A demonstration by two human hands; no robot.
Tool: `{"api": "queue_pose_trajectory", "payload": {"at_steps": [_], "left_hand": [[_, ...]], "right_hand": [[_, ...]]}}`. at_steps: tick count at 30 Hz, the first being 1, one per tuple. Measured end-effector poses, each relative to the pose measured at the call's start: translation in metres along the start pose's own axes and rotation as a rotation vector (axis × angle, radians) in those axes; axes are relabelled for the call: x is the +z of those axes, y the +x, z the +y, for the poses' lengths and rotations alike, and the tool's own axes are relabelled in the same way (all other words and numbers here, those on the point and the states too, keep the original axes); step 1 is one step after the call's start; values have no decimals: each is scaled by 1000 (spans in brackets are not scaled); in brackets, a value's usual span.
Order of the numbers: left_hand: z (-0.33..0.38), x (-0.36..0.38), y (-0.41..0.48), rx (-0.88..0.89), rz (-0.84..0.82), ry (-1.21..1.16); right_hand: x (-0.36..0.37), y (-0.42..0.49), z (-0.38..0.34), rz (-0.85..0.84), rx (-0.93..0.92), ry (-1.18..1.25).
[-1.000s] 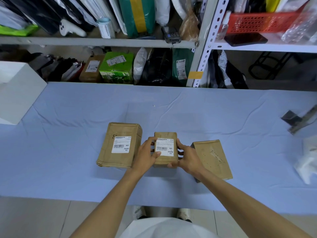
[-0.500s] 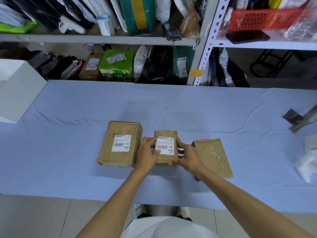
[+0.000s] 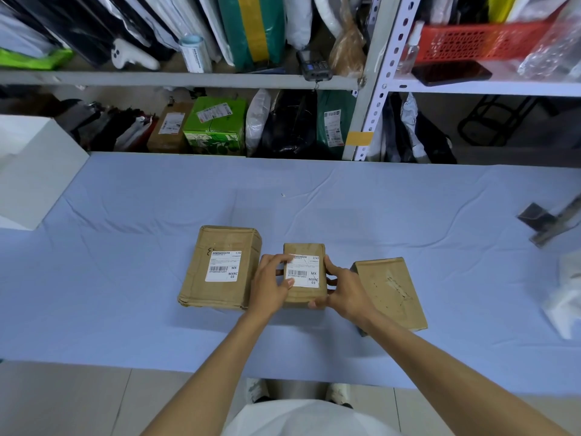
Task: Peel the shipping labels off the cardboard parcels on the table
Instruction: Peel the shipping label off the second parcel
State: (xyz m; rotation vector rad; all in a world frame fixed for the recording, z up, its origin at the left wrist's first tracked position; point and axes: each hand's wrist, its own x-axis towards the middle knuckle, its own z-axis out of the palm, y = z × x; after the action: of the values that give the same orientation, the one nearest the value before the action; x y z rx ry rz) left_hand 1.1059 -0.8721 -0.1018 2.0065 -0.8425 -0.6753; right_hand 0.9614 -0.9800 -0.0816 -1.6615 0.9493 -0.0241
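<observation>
Three brown cardboard parcels lie on the blue-covered table (image 3: 125, 278). The large left parcel (image 3: 201, 287) carries a white shipping label (image 3: 224, 266). The small middle parcel (image 3: 304, 297) bears a white label (image 3: 304, 272). My left hand (image 3: 272, 286) grips this parcel's left side, thumb on the label's lower left corner and a fingertip at its upper left corner. My right hand (image 3: 344, 287) grips the parcel's right side. The right parcel (image 3: 390, 291) shows torn paper traces and no label.
A white box (image 3: 28, 171) stands at the table's far left. White plastic wrap (image 3: 566, 297) and a metal bracket (image 3: 547, 221) lie at the right edge. Metal shelves (image 3: 364, 89) packed with bags and boxes rise behind the table.
My left hand's fingers have shifted onto the left edge of the middle parcel's label. The parcels have stayed in place.
</observation>
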Motion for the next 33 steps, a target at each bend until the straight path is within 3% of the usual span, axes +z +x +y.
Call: {"api": "queue_pose_trajectory", "payload": {"at_steps": [33], "left_hand": [[0,-10,9,23,-102,58]], "right_hand": [[-1,0,0,-11,-16,-6]]}}
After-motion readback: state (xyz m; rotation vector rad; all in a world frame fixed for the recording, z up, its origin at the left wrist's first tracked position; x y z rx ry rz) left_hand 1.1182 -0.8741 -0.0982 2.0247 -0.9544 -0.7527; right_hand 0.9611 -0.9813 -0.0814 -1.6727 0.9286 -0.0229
